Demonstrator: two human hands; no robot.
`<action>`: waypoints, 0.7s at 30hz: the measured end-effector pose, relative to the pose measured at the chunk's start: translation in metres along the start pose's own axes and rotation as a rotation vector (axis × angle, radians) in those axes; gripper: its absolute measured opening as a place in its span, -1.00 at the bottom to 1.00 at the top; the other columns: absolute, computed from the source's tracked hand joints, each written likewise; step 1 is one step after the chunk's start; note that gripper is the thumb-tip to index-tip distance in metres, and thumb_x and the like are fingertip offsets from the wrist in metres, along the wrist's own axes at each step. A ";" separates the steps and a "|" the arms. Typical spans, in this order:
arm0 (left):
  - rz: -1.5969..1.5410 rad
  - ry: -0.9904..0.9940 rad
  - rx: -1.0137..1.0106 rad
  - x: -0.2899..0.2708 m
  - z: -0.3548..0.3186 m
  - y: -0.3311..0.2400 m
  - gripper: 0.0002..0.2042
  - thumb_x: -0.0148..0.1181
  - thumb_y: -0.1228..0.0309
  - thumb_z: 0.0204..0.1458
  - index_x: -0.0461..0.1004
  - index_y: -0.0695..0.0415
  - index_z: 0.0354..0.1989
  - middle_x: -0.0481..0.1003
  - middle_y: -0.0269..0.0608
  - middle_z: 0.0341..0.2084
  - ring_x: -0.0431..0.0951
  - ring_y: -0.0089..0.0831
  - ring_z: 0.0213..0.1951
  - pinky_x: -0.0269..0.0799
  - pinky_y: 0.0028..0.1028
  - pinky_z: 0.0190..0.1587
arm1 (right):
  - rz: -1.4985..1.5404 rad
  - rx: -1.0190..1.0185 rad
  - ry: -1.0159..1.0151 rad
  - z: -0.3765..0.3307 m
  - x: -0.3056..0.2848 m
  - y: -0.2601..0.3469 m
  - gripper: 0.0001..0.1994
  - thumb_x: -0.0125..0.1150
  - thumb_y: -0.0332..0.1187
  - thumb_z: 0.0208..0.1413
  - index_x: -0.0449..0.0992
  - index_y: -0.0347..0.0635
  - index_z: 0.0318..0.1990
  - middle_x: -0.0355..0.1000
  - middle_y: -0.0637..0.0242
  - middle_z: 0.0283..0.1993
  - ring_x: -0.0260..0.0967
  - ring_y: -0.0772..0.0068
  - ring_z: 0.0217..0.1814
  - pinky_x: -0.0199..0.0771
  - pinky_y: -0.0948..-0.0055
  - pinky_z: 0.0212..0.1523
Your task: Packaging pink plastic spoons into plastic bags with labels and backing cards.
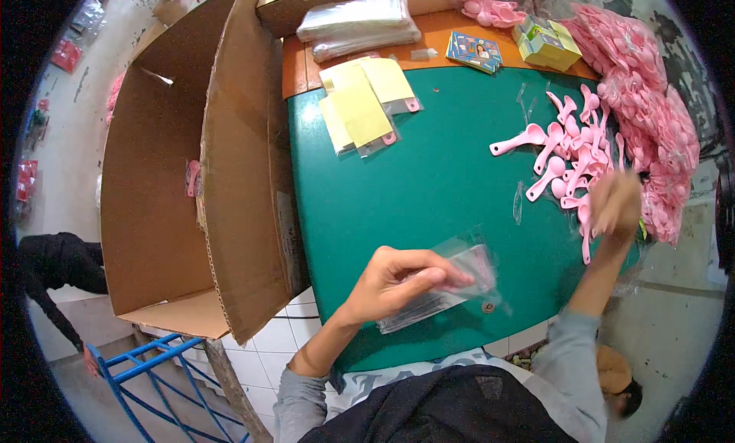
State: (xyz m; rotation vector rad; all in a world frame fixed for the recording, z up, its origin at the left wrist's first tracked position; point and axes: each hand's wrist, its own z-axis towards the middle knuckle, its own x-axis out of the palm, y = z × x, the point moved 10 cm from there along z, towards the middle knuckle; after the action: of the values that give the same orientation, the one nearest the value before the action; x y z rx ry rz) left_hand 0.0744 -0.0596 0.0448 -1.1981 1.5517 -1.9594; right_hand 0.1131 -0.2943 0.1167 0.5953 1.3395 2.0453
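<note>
My left hand (402, 282) is closed, thumb and fingers pinching a clear plastic bag (482, 265) near the table's front edge. Below that hand lies a flat stack of clear bags (421, 311). To the right, my right hand (616, 205) is over the near right side of a loose pile of pink plastic scoops (574, 148). Motion smears its fingers, so I cannot make out whether they hold a scoop. Several clear packets with yellow cards (356, 110) lie at the far left of the green table (429, 183), a bit of pink showing in some.
A tall open cardboard box (245, 160) stands along the table's left side. Wrapped clear bags (356, 22), colourful cards (473, 51) and a small yellow-green carton (547, 45) sit at the back. Bagged pink scoops (666, 121) heap up at right. A person (61, 271) touches a blue metal frame (153, 355).
</note>
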 end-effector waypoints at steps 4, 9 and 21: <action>0.043 0.065 0.051 -0.004 -0.005 -0.010 -0.79 0.00 0.44 0.08 0.52 0.32 -0.36 0.54 -0.05 -0.35 0.55 -0.43 -0.30 0.46 -0.51 -0.24 | -1.043 0.719 -0.605 -0.003 -0.178 -0.040 -0.66 0.01 -0.20 0.10 0.45 -0.27 -0.11 0.44 0.10 -0.18 0.43 0.39 -0.20 0.45 0.39 -0.26; -0.055 -0.047 0.035 -0.018 -0.006 -0.001 -0.73 -0.05 0.37 0.13 0.46 0.36 -0.38 0.52 0.04 -0.39 0.56 -0.26 -0.31 0.50 -0.38 -0.29 | -1.375 0.686 -0.542 0.116 -0.201 -0.108 -0.54 0.03 0.02 0.04 0.52 -0.29 -0.26 0.50 0.18 -0.30 0.49 0.21 -0.42 0.40 0.30 -0.37; -0.180 -0.070 -0.107 -0.029 -0.006 0.022 -0.73 -0.17 0.40 0.19 0.39 0.35 -0.16 0.50 -0.02 -0.27 0.54 -0.35 -0.23 0.47 -0.47 -0.23 | -1.848 0.403 -0.902 0.133 -0.194 -0.141 -0.64 0.23 -0.17 -0.14 0.48 -0.29 -0.27 0.45 0.04 -0.35 0.38 -0.05 -0.23 0.39 0.12 -0.22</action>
State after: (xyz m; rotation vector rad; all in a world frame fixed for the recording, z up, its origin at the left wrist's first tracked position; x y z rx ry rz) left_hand 0.0819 -0.0418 0.0132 -1.4811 1.5793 -1.9407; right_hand 0.3736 -0.3037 0.0304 0.1349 0.9107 -0.0350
